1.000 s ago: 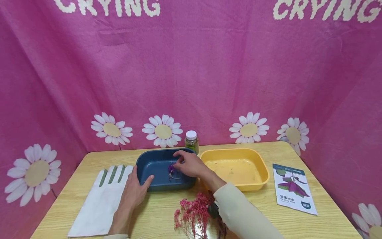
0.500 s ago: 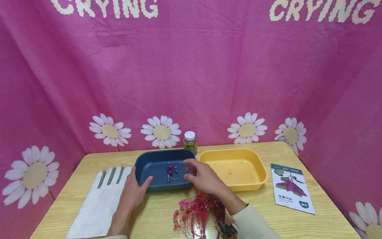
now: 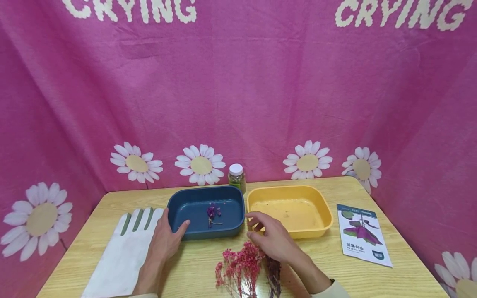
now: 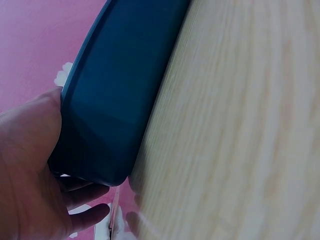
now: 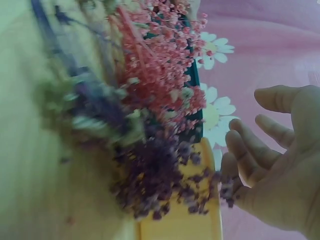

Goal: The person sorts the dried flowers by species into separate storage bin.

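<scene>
In the head view my left hand (image 3: 164, 240) holds the left end of a dark blue plastic basin (image 3: 186, 237). Its thumb lies at the near rim and its fingers go along the end wall; the left wrist view shows the thumb at the rim of the basin (image 4: 115, 90). Inside lie small purple dried flower heads (image 3: 211, 210) and a thin stem piece (image 3: 215, 223). My right hand (image 3: 275, 240), empty with loosely bent fingers, hovers above a bunch of pink dried flowers (image 3: 242, 263) and dark purple dried flowers (image 3: 273, 273).
Right of the blue basin stands a yellow basin (image 3: 328, 215) with specks inside. A white-lidded jar (image 3: 236, 178) is behind them. White gloves (image 3: 115, 256) with green-edged fingers lie at left, a printed seed packet (image 3: 364, 236) at right. A pink daisy cloth (image 3: 238, 82) encloses the table.
My right hand has let go of the purple flower heads and moved out of the blue basin, right and toward me, over the bunches. My left hand stays on the basin.
</scene>
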### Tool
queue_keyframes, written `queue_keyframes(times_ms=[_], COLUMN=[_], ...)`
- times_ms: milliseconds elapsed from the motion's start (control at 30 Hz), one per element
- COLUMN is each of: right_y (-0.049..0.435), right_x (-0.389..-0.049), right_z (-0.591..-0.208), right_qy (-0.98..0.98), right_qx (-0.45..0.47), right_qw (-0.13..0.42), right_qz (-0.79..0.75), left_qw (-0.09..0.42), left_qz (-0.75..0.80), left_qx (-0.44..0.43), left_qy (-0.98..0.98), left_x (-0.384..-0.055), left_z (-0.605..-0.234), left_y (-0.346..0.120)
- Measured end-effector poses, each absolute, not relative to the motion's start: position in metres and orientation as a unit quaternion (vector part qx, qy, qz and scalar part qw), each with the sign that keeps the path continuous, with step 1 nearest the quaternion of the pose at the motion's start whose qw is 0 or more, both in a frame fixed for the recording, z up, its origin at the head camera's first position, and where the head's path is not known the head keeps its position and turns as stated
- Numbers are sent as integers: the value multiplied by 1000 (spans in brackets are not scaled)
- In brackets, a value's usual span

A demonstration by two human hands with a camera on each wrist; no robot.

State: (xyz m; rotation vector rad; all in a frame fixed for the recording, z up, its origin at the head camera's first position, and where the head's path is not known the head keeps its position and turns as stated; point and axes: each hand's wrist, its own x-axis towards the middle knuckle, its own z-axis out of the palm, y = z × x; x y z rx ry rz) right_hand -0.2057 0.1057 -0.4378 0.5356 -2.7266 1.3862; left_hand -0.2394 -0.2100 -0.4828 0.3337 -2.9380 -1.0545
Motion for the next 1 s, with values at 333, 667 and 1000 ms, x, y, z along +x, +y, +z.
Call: queue_keyframes(times_ms=[333,667,1000], right_y=[126,145,163], right_x=[-178,-160,-145], right_z=[-456,-465,-466], right_qy=[-904,-922,-936], right_qx=[116,68,40], right_qw=[60,94,76], right_qz=[408,370,342], left_qw=[-4,7,9], left_qz=[-334,-329,-332], left_qx=[110,111,107], left_qy=[-936,-938,-937], left_x=[-238,-237,-238], left_z=[-483,-483,-481], left_y=[-210,-210,-209])
